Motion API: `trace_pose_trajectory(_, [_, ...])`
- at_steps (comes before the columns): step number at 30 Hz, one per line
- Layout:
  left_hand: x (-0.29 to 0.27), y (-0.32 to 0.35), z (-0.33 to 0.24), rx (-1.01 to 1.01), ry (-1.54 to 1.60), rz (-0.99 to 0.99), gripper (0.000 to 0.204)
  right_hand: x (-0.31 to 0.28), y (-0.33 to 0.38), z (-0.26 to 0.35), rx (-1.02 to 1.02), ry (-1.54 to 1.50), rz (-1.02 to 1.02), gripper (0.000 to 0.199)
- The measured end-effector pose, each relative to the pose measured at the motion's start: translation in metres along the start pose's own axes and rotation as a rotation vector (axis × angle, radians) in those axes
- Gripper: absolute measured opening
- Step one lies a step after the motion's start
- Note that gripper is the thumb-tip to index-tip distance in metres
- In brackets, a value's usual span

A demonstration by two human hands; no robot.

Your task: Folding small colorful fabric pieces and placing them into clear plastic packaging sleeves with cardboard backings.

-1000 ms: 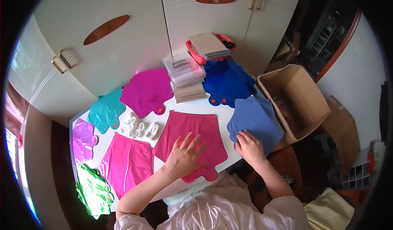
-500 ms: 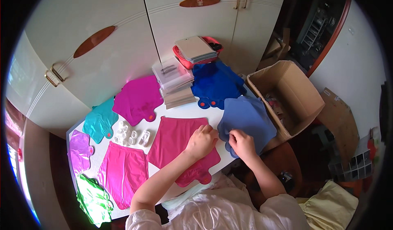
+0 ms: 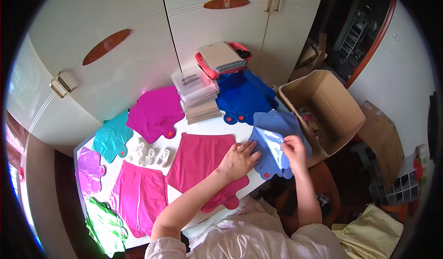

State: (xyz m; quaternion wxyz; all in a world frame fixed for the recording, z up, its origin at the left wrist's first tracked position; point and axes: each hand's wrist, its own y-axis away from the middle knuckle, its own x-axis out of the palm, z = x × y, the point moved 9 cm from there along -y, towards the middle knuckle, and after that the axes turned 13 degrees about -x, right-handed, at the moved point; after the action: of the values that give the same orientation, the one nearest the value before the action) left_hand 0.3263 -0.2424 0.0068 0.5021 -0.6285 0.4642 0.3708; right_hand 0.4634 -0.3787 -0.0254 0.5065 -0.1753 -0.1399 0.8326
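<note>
A pale blue flat foil balloon [image 3: 273,154] lies at the front right of the table, its upper layer raised and glinting where it is pulled up. My right hand [image 3: 296,152] is closed in a pinch on that raised layer. My left hand [image 3: 238,161] lies with fingers spread, their tips at the blue piece's left edge. Beneath the left hand and wrist rests a dark pink foil piece [image 3: 201,155]. An orange-red dot marks the blue piece's rounded tab near the front. The right fingertips are partly hidden by the hand.
More flat foil pieces lie around the table: deep blue [image 3: 245,95], magenta [image 3: 156,111], teal [image 3: 113,136], lilac [image 3: 89,170], hot pink [image 3: 138,196] and green [image 3: 105,224]. Small white rolls [image 3: 139,152], a clear plastic box [image 3: 194,84], a red basket [image 3: 240,46] and an open carton [image 3: 339,104] stand nearby.
My right hand has moved right and up, lifting a layer of the pale blue piece. My left hand has shifted right and opened out its fingers at the edge.
</note>
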Motion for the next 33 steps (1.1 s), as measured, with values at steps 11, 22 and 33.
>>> trace_pose_trajectory(11, [-0.002,-0.001,-0.001,-0.006,-0.046,-0.011,0.036,-0.204,-0.092,0.006,0.072,-0.046,-0.407,0.02])
trace_pose_trajectory(22, [0.003,0.0,0.0,-0.024,-0.072,0.071,0.036,-0.291,-0.202,0.104,-0.443,0.345,-0.731,0.026])
trace_pose_trajectory(33, [0.002,0.004,0.003,-0.03,-0.042,0.028,0.036,-0.027,-0.181,0.222,-1.161,0.885,-0.275,0.017])
